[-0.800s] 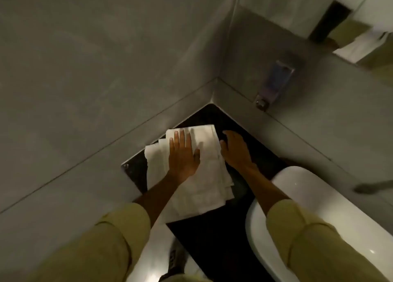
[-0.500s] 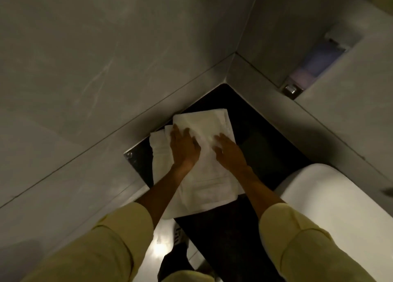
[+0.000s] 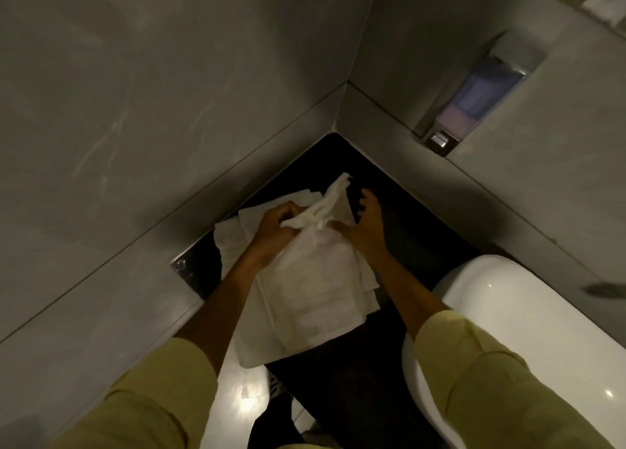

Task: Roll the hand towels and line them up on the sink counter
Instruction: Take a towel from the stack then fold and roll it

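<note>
The left hand [image 3: 276, 227] is curled tight around the bunched far end of the top towel [image 3: 315, 279], lifting it. The right hand [image 3: 366, 223] lies beside it, fingers spread, maybe pressing the stack [image 3: 233, 235] on the dark counter [image 3: 406, 218]. A white sink [image 3: 528, 316] sits close by.

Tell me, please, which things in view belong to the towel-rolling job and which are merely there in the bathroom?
Part of the job:
- top towel, its far end gathered up in the left hand
- towel stack underneath
- right hand, fingers spread beside the towels
- dark counter

Just there:
- white basin
- wall soap dispenser
- grey wall tiles
</note>
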